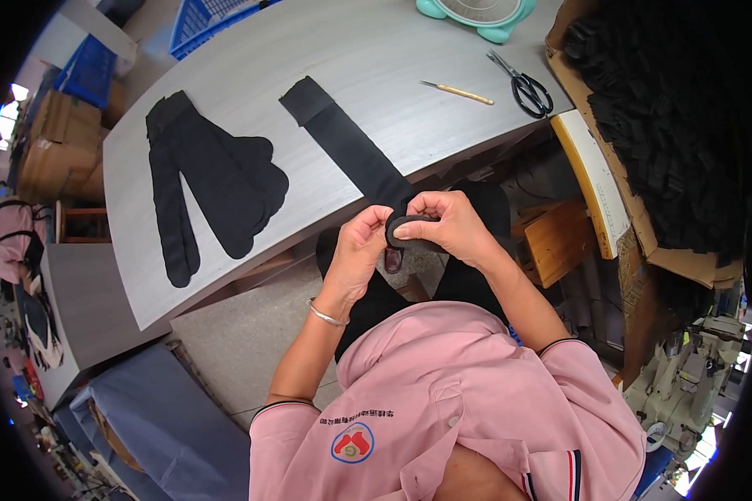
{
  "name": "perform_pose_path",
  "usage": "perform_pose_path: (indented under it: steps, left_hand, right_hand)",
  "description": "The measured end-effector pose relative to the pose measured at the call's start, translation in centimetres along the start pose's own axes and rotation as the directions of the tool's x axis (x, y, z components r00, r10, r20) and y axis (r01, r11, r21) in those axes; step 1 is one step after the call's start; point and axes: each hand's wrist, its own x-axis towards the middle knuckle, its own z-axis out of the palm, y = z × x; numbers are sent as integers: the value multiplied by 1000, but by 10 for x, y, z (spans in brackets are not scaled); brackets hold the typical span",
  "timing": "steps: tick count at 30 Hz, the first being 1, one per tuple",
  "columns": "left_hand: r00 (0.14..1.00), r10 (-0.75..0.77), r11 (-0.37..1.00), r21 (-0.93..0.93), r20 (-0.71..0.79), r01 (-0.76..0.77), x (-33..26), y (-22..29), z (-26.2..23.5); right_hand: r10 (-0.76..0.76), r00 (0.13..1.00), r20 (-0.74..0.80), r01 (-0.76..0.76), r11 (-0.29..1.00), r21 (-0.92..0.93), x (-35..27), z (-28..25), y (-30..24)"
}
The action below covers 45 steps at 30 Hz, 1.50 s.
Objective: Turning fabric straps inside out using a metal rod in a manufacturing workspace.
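Observation:
A long black sock (pixel 355 150) lies across the table's near edge, with its wide cuff end flat on the tabletop. Its near end hangs over the edge, folded round between my two hands. My left hand (pixel 362 242) pinches the fold from the left, thumb against fingers. From the other side my right hand (pixel 449 227) grips the same end, its thumb pressed along the curled fabric. To the left, several more black socks (pixel 217 175) lie in a fanned pile, cuffs together at the far end.
A wooden-handled pick (pixel 466 93) and black-handled scissors (pixel 530 93) lie at the table's (pixel 251 50) right. A mint-green round device (pixel 500 32) stands at the back. On the right a cardboard box (pixel 597 108) holds many black pieces. A blue crate (pixel 199 25) is beyond the far edge.

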Motion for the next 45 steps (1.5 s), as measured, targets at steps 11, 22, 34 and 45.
perform_pose_path:
  steps: [11, 22, 34, 45]
  left_hand:
    - [996, 68, 985, 162, -55, -58, 4, -9, 5]
    - [916, 384, 606, 780, -115, -156, 5, -9, 10]
    - [990, 95, 895, 443, -107, -38, 25, -9, 1]
    - [975, 223, 685, 715, -20, -142, 43, -16, 17]
  right_hand:
    - [-104, 994, 19, 105, 993, -45, 1, -1, 12]
    - [-322, 935, -146, 223, 857, -464, 3, 16, 29]
    - [-425, 905, 31, 378, 768, -516, 9, -20, 29]
    - [-467, 877, -114, 311, 731, -607, 11, -24, 41]
